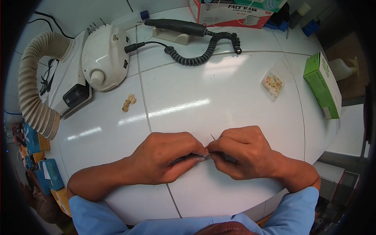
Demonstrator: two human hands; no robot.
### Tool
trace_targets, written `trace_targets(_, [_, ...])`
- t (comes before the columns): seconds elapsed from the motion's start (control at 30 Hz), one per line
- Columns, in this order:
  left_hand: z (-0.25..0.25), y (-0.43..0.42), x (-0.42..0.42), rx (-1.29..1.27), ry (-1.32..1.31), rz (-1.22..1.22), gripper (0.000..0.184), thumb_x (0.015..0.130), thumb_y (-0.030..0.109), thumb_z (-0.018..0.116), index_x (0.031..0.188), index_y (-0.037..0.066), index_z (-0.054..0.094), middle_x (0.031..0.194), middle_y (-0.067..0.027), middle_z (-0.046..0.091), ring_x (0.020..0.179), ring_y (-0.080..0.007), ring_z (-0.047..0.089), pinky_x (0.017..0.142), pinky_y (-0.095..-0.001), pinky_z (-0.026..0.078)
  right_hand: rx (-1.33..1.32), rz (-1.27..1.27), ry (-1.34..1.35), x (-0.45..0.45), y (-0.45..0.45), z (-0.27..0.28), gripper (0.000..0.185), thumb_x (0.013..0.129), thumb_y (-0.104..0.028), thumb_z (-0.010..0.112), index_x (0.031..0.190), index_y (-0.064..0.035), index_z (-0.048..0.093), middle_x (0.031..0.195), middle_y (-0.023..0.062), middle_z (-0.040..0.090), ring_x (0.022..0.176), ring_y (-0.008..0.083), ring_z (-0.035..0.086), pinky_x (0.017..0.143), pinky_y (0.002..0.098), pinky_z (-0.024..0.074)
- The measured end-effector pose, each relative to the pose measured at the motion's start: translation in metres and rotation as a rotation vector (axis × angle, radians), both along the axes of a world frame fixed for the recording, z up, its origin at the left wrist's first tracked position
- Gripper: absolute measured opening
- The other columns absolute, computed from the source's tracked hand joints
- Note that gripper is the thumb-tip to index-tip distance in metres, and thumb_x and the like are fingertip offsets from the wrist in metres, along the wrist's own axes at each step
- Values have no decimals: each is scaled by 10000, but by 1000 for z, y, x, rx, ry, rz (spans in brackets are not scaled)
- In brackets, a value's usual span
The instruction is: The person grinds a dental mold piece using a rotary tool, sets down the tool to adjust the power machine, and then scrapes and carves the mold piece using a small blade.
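Observation:
My left hand is closed in a pinch near the middle of the table. Whatever sits between its thumb and forefinger is too small and too covered to name. Facing it, my right hand is closed around a thin pointed tool, whose slim tip sticks up beside the forefinger; the rest of it is hidden in the fingers. The fingertips of both hands meet. Beyond my left hand lie several small cream tooth-like pieces. A small clear box with more such pieces stands beyond my right hand.
At the back left are a white control unit and a ribbed hose. A black handpiece rests on a stand, its coiled cord trailing across the table. A face mask box and a green box stand farther right.

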State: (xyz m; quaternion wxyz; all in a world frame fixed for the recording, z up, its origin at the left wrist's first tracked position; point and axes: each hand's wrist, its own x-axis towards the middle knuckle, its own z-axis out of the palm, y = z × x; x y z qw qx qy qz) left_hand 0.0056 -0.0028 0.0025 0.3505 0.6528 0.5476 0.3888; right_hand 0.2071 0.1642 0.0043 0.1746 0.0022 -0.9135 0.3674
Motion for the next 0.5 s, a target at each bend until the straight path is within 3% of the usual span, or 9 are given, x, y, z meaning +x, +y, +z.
trace_targets(0.23, [-1, 0, 0, 10, 9, 3, 239, 901, 37, 805, 1126, 45, 725, 989, -109, 737, 833, -303, 750, 707, -385, 600, -1, 6, -5, 0, 1, 2, 170, 786, 5, 810, 918, -46, 717, 739, 47, 614, 586, 232, 637, 496, 371, 493])
trace_targets(0.3, [1, 1, -1, -2, 42, -6, 251, 861, -16, 834, 1099, 31, 768, 1024, -111, 796, 874, -253, 795, 698, -328, 625, 0, 9, -10, 0, 1, 3, 169, 788, 5, 807, 922, -44, 718, 738, 48, 613, 586, 233, 638, 496, 371, 493])
trace_targets(0.43, [1, 1, 0, -17, 41, -2, 246, 862, -16, 834, 1094, 29, 767, 1020, -111, 795, 870, -252, 793, 691, -330, 621, -4, 14, -11, 0, 1, 3, 160, 792, 6, 800, 922, -41, 720, 736, 50, 613, 584, 234, 637, 494, 372, 493])
trace_targets(0.5, [1, 0, 1, -2, 10, 8, 215, 916, 54, 809, 1114, 40, 726, 983, -113, 739, 818, -298, 749, 699, -383, 600, -7, 13, -8, 0, 1, 2, 155, 794, 5, 800, 919, -42, 721, 737, 50, 614, 583, 234, 636, 493, 372, 492])
